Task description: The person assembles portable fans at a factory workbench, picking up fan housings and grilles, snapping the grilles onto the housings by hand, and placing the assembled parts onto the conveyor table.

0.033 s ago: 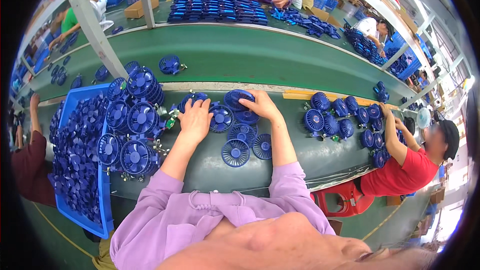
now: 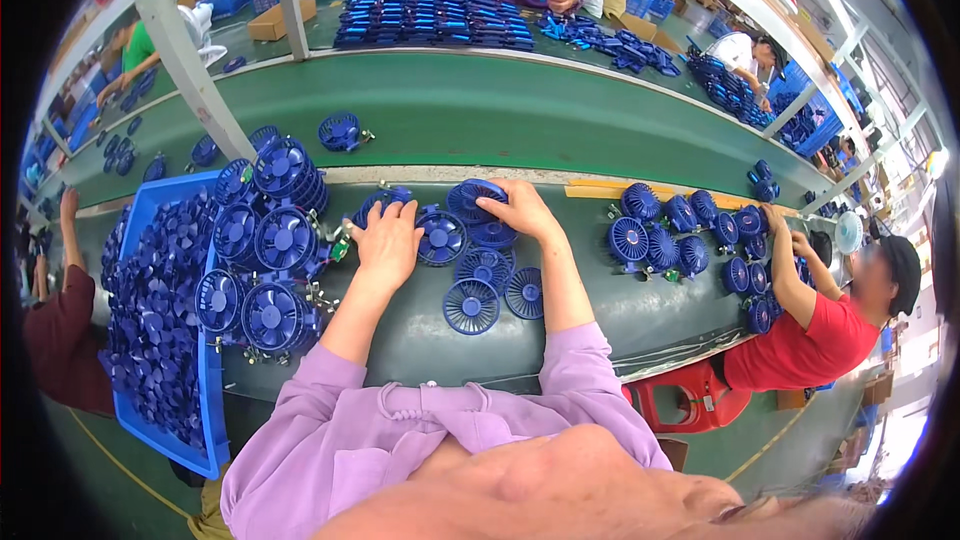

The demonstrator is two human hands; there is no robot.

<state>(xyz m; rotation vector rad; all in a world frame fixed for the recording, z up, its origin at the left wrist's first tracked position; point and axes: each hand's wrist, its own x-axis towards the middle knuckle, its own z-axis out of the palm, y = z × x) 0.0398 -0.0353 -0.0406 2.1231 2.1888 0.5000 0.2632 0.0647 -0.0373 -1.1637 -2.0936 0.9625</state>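
My right hand (image 2: 522,212) has its thumb and fingers closed on the rim of a round dark-blue fan grille (image 2: 468,199), which sits above another grille (image 2: 493,235). My left hand (image 2: 386,246) lies with fingers stretched out over a blue fan (image 2: 366,208), partly hidden beneath it. Between the hands is a fan with its blades showing (image 2: 442,239). Nearer me on the dark bench lie several loose grilles (image 2: 471,307). Stacked blue fans (image 2: 284,238) with small circuit boards and wires stand left of my left hand.
A blue tray (image 2: 212,380) full of loose fan blades is at the left. Beyond the bench runs a green conveyor (image 2: 460,115) with a lone fan (image 2: 340,130) on it. A metal post (image 2: 185,50) rises at the far left. At right, a co-worker in red (image 2: 800,340) handles more fans (image 2: 662,248).
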